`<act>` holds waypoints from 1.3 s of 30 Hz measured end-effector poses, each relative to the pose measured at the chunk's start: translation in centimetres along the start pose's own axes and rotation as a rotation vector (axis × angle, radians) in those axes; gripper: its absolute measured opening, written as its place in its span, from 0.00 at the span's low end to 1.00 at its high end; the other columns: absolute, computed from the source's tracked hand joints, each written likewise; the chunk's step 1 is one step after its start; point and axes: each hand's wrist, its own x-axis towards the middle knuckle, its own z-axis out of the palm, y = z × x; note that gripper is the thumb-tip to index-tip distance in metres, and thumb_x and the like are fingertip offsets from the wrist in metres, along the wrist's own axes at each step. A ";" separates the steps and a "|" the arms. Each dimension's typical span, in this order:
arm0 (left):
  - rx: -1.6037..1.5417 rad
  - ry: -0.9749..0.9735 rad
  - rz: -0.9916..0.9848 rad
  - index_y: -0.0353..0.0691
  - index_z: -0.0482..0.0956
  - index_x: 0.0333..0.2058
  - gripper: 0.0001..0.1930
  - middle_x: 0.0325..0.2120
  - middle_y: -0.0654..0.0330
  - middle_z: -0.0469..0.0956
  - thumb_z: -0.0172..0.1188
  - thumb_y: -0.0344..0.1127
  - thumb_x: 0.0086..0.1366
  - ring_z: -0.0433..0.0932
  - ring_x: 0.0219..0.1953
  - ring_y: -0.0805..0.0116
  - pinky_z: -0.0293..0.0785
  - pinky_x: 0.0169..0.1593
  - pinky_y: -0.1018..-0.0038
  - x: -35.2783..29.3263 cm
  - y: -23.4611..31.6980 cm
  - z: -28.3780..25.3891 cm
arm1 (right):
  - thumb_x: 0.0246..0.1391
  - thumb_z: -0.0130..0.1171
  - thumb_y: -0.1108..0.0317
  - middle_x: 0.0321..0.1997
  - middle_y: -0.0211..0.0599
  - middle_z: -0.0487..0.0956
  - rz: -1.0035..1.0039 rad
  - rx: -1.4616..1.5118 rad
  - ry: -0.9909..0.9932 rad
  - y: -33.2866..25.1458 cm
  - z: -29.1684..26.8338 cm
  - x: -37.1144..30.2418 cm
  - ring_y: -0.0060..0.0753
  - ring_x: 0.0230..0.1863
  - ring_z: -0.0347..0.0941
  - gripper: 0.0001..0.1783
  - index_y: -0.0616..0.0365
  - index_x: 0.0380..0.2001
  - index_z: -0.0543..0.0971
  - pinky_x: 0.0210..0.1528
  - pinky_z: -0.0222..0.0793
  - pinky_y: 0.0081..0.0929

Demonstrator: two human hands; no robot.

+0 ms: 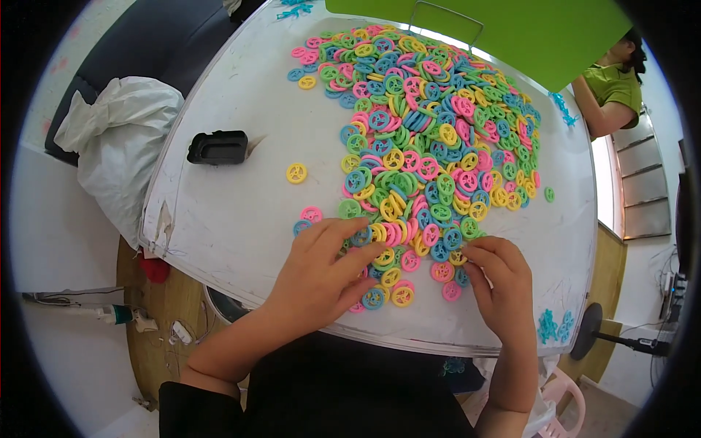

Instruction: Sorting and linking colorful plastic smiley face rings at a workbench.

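Note:
A large heap of small plastic spoked wheels in pink, yellow, green and blue covers the middle of the white table. At the heap's near edge, the fingers of my left hand curl around a short row of wheels standing on edge, yellow and pink among them. Its palm side is hidden. My right hand has thumb and forefinger drawn together at the rim of a yellow wheel. Between my hands lie loose wheels, such as a yellow one and a pink one.
A black tray stands on the left, near a lone yellow wheel. Turquoise plastic pieces lie at the near right corner. A green board rises at the back. Another person sits at the far right. A white sack hangs left.

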 end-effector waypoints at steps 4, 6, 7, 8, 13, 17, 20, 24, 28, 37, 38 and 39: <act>-0.056 0.018 0.057 0.40 0.83 0.40 0.15 0.48 0.53 0.78 0.68 0.23 0.53 0.77 0.47 0.51 0.74 0.49 0.63 -0.7 -1.6 0.8 | 0.47 0.67 0.82 0.43 0.42 0.81 0.058 -0.007 0.039 0.1 -0.6 -0.1 0.46 0.45 0.79 0.16 0.60 0.42 0.83 0.47 0.75 0.36; -0.063 0.017 0.042 0.39 0.83 0.39 0.13 0.47 0.53 0.78 0.67 0.22 0.53 0.78 0.45 0.53 0.75 0.48 0.63 -0.6 -1.6 0.4 | 0.47 0.67 0.82 0.43 0.42 0.81 0.054 0.004 0.030 0.3 -0.4 -0.3 0.46 0.45 0.79 0.16 0.60 0.42 0.82 0.46 0.75 0.35; -0.069 0.017 0.028 0.38 0.83 0.37 0.12 0.46 0.53 0.79 0.66 0.21 0.53 0.78 0.44 0.54 0.75 0.47 0.64 -0.5 -1.5 0.2 | 0.47 0.67 0.82 0.43 0.42 0.81 0.049 0.016 0.022 0.4 -0.4 -0.4 0.46 0.45 0.79 0.16 0.60 0.42 0.82 0.46 0.75 0.35; -0.067 0.016 0.026 0.38 0.83 0.37 0.12 0.46 0.53 0.79 0.66 0.21 0.53 0.78 0.44 0.54 0.75 0.47 0.64 -0.5 -1.5 0.2 | 0.47 0.67 0.82 0.43 0.42 0.81 0.049 0.019 0.021 0.4 -0.3 -0.3 0.46 0.45 0.79 0.16 0.60 0.42 0.82 0.46 0.75 0.35; -0.086 0.099 -0.065 0.37 0.82 0.40 0.13 0.47 0.52 0.78 0.67 0.21 0.54 0.78 0.45 0.53 0.76 0.47 0.64 -0.1 -1.2 0.3 | 0.48 0.67 0.82 0.43 0.43 0.80 0.025 0.017 -0.002 0.2 -0.1 0.3 0.47 0.44 0.79 0.15 0.61 0.42 0.82 0.45 0.75 0.36; -0.072 0.100 -0.041 0.40 0.81 0.43 0.15 0.49 0.53 0.77 0.66 0.22 0.56 0.78 0.45 0.52 0.76 0.47 0.63 0.0 -1.5 0.3 | 0.48 0.67 0.81 0.42 0.43 0.80 0.024 -0.009 -0.003 0.1 -0.1 0.5 0.46 0.43 0.79 0.15 0.61 0.41 0.82 0.44 0.75 0.36; -0.026 0.095 0.032 0.42 0.82 0.45 0.17 0.50 0.53 0.77 0.67 0.23 0.55 0.78 0.47 0.51 0.75 0.50 0.60 0.3 -1.2 0.2 | 0.48 0.67 0.81 0.42 0.42 0.80 0.025 -0.008 -0.009 0.3 0.1 0.5 0.46 0.42 0.78 0.15 0.61 0.41 0.82 0.44 0.75 0.36; 0.073 -0.023 0.128 0.44 0.82 0.50 0.23 0.54 0.53 0.74 0.68 0.27 0.54 0.74 0.55 0.51 0.70 0.57 0.59 1.2 0.1 1.0 | 0.46 0.68 0.80 0.42 0.43 0.79 -0.066 -0.012 -0.010 -0.9 1.2 2.1 0.46 0.42 0.78 0.18 0.59 0.44 0.82 0.42 0.75 0.38; 0.194 -0.086 0.093 0.47 0.80 0.54 0.25 0.57 0.55 0.72 0.67 0.30 0.55 0.72 0.58 0.53 0.68 0.59 0.60 1.8 0.7 1.6 | 0.45 0.69 0.78 0.43 0.41 0.77 -0.182 -0.038 0.015 -1.8 4.1 4.3 0.45 0.41 0.76 0.22 0.57 0.47 0.82 0.41 0.74 0.38; 0.157 0.014 0.082 0.40 0.79 0.52 0.23 0.51 0.56 0.78 0.68 0.30 0.55 0.76 0.54 0.53 0.69 0.56 0.59 1.6 -0.7 0.4 | 0.42 0.72 0.77 0.39 0.38 0.78 -0.226 -0.024 0.098 -0.7 4.6 3.7 0.42 0.40 0.76 0.16 0.58 0.37 0.83 0.40 0.72 0.36; 0.159 0.015 0.078 0.40 0.79 0.52 0.23 0.51 0.56 0.78 0.68 0.30 0.55 0.76 0.54 0.53 0.69 0.56 0.59 1.6 -0.7 0.2 | 0.41 0.73 0.77 0.39 0.38 0.79 -0.212 0.002 0.095 -0.8 4.3 3.7 0.42 0.40 0.76 0.15 0.58 0.36 0.83 0.40 0.73 0.36; 0.172 0.015 0.062 0.40 0.80 0.51 0.22 0.52 0.56 0.78 0.68 0.30 0.55 0.76 0.54 0.54 0.69 0.56 0.59 1.6 -0.7 0.0 | 0.41 0.73 0.77 0.39 0.38 0.79 -0.215 0.004 0.094 -0.6 3.9 3.7 0.42 0.40 0.76 0.15 0.58 0.36 0.83 0.40 0.73 0.36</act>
